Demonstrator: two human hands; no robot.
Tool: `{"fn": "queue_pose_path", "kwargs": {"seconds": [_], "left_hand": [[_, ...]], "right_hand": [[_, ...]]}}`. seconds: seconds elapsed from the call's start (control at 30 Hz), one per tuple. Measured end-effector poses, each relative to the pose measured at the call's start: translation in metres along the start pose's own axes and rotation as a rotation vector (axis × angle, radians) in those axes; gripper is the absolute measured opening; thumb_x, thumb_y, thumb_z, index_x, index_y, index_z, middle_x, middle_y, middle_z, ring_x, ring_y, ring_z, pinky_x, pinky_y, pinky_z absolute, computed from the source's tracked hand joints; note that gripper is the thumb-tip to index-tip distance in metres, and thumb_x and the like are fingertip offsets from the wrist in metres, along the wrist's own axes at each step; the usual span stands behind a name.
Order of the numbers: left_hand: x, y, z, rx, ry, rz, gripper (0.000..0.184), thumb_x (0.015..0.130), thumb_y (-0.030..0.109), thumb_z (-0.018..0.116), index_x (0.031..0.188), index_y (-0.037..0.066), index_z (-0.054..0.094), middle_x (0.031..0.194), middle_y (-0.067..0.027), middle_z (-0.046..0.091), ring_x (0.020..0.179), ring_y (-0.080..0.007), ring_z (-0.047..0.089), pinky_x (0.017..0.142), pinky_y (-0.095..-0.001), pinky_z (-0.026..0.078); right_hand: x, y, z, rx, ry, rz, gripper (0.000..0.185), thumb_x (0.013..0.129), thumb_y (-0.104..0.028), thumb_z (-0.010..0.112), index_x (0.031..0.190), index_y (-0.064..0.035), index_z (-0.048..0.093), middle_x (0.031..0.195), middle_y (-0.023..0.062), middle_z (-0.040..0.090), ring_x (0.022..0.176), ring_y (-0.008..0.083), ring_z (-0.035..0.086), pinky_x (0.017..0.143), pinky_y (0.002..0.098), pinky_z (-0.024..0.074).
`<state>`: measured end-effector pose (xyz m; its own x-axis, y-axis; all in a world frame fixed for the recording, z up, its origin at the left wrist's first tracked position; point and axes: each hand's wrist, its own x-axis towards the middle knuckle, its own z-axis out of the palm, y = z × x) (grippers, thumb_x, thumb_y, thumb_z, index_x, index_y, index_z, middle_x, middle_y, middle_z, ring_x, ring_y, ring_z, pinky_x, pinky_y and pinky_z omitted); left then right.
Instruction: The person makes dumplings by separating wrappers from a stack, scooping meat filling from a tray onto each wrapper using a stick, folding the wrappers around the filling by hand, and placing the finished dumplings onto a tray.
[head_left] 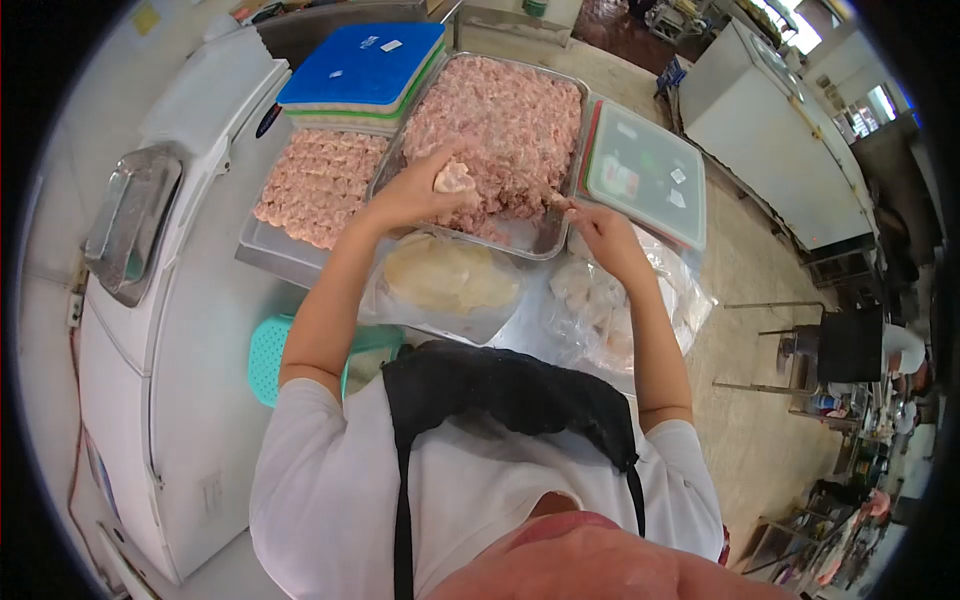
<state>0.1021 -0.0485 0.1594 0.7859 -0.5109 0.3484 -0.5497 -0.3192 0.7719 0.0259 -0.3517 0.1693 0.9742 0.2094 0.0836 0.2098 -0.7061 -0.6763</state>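
Observation:
My left hand point(415, 192) is cupped around a dumpling point(455, 178), a pale wrapper with pinkish filling, over the near left part of a metal tray point(553, 244) of ground meat point(500, 100). The fingers of my right hand point(603, 235) are closed on a small utensil point(560, 202) at the tray's right rim. Meat seems to cling to its tip, and its exact kind is unclear. Left of the meat, rows of formed dumplings point(315, 185) fill another tray. Just below my hands lies a stack of pale yellow wrappers point(450, 275) on plastic.
Stacked containers with a blue lid point(365, 65) stand at the back left. Clear-lidded containers point(645, 170) sit right of the meat, above a plastic bag point(600, 310) of pale contents. A turquoise basket point(270, 360) is near my left arm. White freezers point(185, 330) flank the left side.

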Motion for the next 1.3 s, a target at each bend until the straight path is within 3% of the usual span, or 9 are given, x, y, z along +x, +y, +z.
{"fn": "queue_pose_path", "kwargs": {"seconds": [0.1,0.23,0.4,0.5,0.63,0.83,1.07,1.2,1.3], "left_hand": [[-0.001,0.045,-0.024,-0.151,-0.251,-0.022,0.058,0.073,0.023,0.077,0.124,0.004,0.055,0.123,-0.0106,0.059,0.119,-0.0236,0.052,0.102,-0.0375,0.037],[-0.006,0.016,-0.026,0.076,-0.302,0.084,0.058,0.071,0.02,0.078,0.122,0.002,0.055,0.117,-0.011,0.062,0.112,-0.0223,0.054,0.099,-0.0351,0.04],[-0.02,0.0,-0.052,-0.128,-0.2,-0.007,0.051,0.073,0.018,0.076,0.117,0.001,0.057,0.107,-0.0116,0.065,0.099,-0.0207,0.059,0.091,-0.0345,0.044],[-0.026,-0.006,-0.072,0.013,-0.209,0.089,0.047,0.072,0.016,0.076,0.113,0.001,0.057,0.1,-0.0098,0.066,0.092,-0.019,0.06,0.088,-0.034,0.046],[-0.051,-0.015,-0.101,-0.13,-0.164,-0.182,0.043,0.071,0.015,0.078,0.107,0.001,0.06,0.095,-0.0062,0.066,0.092,-0.0166,0.06,0.088,-0.0321,0.045],[-0.081,-0.039,-0.147,0.005,-0.024,-0.029,0.042,0.072,0.019,0.08,0.108,0.003,0.063,0.099,-0.0057,0.066,0.095,-0.0158,0.06,0.088,-0.0322,0.046],[-0.159,-0.134,-0.226,-0.025,0.054,-0.382,0.055,0.069,0.027,0.078,0.115,0.005,0.058,0.115,-0.0142,0.062,0.109,-0.0229,0.057,0.091,-0.0355,0.044],[-0.204,-0.176,-0.232,0.592,0.076,-0.428,0.062,0.073,0.027,0.073,0.128,0.007,0.051,0.111,-0.0175,0.062,0.104,-0.0318,0.059,0.089,-0.0407,0.046],[-0.217,-0.184,-0.217,0.484,0.179,-0.505,0.065,0.075,0.027,0.07,0.132,0.006,0.045,0.108,-0.0209,0.062,0.099,-0.0379,0.06,0.086,-0.0453,0.047]], "right_hand": [[-0.012,-0.025,0.001,0.297,-0.064,-0.11,0.027,0.092,-0.02,0.058,0.106,0.0017,0.064,0.111,0.0161,0.066,0.098,0.0233,0.063,0.087,0.0324,0.047],[-0.003,-0.046,0.018,0.037,-0.19,-0.194,0.027,0.091,-0.019,0.059,0.109,-0.0001,0.065,0.113,0.0131,0.066,0.098,0.0237,0.063,0.087,0.0325,0.0475],[-0.017,-0.111,0.019,-0.308,0.117,-0.255,0.022,0.09,-0.023,0.058,0.11,-0.0195,0.066,0.092,0.0081,0.064,0.08,0.0314,0.062,0.066,0.0419,0.0502],[-0.004,-0.12,0.033,-0.39,0.135,-0.289,0.022,0.089,-0.023,0.058,0.109,-0.0189,0.066,0.091,0.0088,0.064,0.079,0.0321,0.062,0.066,0.0416,0.0501],[0.005,-0.146,0.034,-0.288,0.078,-0.282,0.028,0.092,-0.027,0.054,0.113,-0.0104,0.063,0.099,0.0134,0.065,0.085,0.0363,0.061,0.072,0.0428,0.0504],[0.023,-0.179,0.111,-0.217,-0.001,-0.256,0.03,0.095,-0.027,0.052,0.111,-0.0046,0.064,0.114,0.0178,0.063,0.096,0.0373,0.061,0.081,0.0401,0.0496],[0.004,-0.147,0.155,0.292,0.133,0.1,0.032,0.095,-0.023,0.056,0.114,0.001,0.063,0.103,0.0103,0.068,0.091,0.0165,0.061,0.08,0.028,0.0474],[-0.012,-0.137,0.162,0.481,0.097,0.28,0.031,0.096,-0.022,0.056,0.118,-0.0017,0.063,0.073,-0.0052,0.053,0.062,0.0029,0.044,0.056,0.0195,0.0363],[-0.019,-0.143,0.167,0.585,0.124,0.326,0.03,0.097,-0.022,0.054,0.119,-0.003,0.062,0.063,-0.0097,0.041,0.053,0.0,0.033,0.047,0.0178,0.0243]]}}
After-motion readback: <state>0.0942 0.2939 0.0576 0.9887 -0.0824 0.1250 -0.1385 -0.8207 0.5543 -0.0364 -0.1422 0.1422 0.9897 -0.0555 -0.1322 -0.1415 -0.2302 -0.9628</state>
